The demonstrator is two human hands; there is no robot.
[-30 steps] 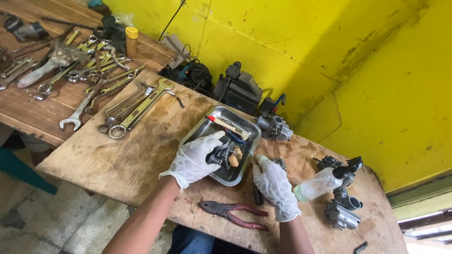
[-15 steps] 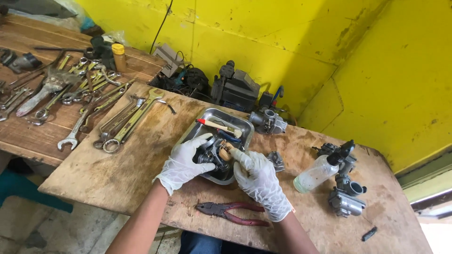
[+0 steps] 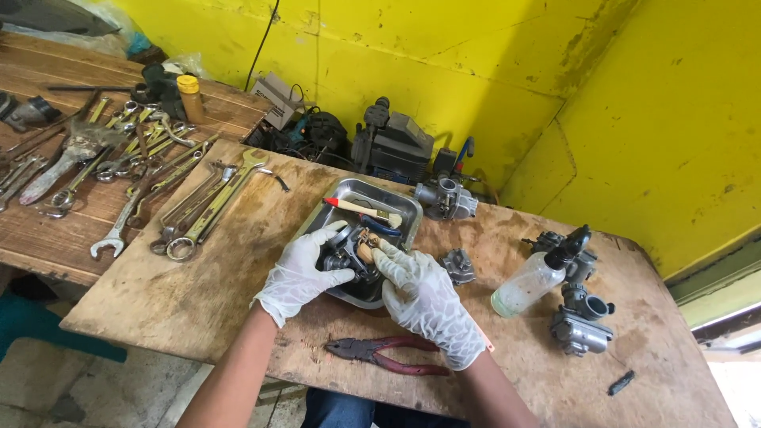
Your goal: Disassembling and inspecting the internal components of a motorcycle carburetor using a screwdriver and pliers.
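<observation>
Item: dark carburettor body (image 3: 346,255), held over the near end of a shallow metal tray (image 3: 400,208) on the plywood counter (image 3: 174,293). Left hand (image 3: 300,273), white-gloved, has its grip closed around the body from the left, thumb over the top. Right hand (image 3: 424,297), also gloved, has its fingers curled onto the body's right side, fingertips at a small tan part (image 3: 365,252) on it; whether that part is pinched or merely touched cannot be told. In the tray behind: a paintbrush (image 3: 361,208) with red handle and pale bristles, lying crosswise. Near the wrists: red-handled pliers (image 3: 387,354), flat on the counter. To the right: a small grey casting (image 3: 458,265), a clear spray bottle (image 3: 533,281) lying tilted, and further carburettors (image 3: 583,321) well apart. Another carburettor (image 3: 445,198) sits just beyond the tray. To the left: a row of spanners (image 3: 202,210). Handling note, as a judgement: the work goes best kept low over the tray so any loosened small part drops into it, the left hand bracing firmly while the right works lightly on the tan part.
</observation>
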